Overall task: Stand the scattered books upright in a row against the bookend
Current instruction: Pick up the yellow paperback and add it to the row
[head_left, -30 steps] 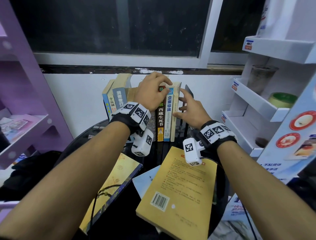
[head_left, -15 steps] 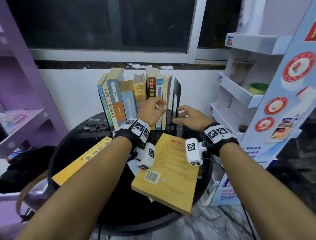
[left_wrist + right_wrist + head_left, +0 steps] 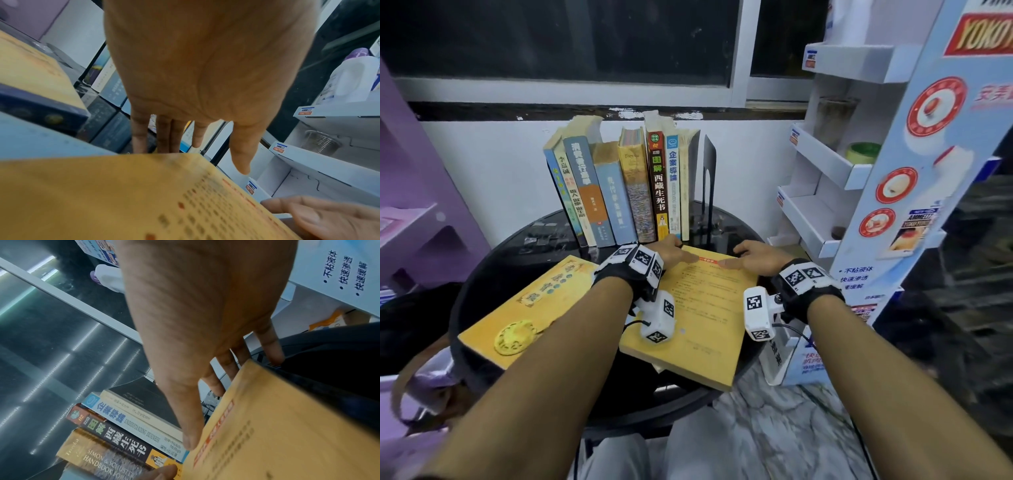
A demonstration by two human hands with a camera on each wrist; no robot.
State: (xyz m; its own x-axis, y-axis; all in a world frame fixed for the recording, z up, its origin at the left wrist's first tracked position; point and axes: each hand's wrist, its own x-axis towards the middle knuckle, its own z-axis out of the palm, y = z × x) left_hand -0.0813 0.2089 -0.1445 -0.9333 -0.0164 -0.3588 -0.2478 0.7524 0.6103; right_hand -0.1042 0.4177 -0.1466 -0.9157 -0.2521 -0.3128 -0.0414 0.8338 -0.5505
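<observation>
A large yellow book (image 3: 705, 315) lies flat on the round black table (image 3: 517, 246). My left hand (image 3: 674, 254) and right hand (image 3: 751, 255) both hold its far edge, thumbs on the cover and fingers down behind the edge. The left wrist view shows the left fingers (image 3: 164, 134) dropping behind that edge. In the right wrist view the right thumb lies on the cover (image 3: 287, 426). Behind the hands, several books (image 3: 633, 192) stand upright in a row, the rightmost against a black bookend (image 3: 709, 171). A second yellow book (image 3: 534, 298) lies flat to the left.
A light blue book (image 3: 41, 142) lies under the large yellow one. A white display rack (image 3: 822, 192) stands close on the right and a purple shelf unit (image 3: 421, 205) on the left. The wall and window are right behind the row.
Both hands came down from the upright row to the far edge of the flat yellow book and took hold of it. The head camera has pulled back.
</observation>
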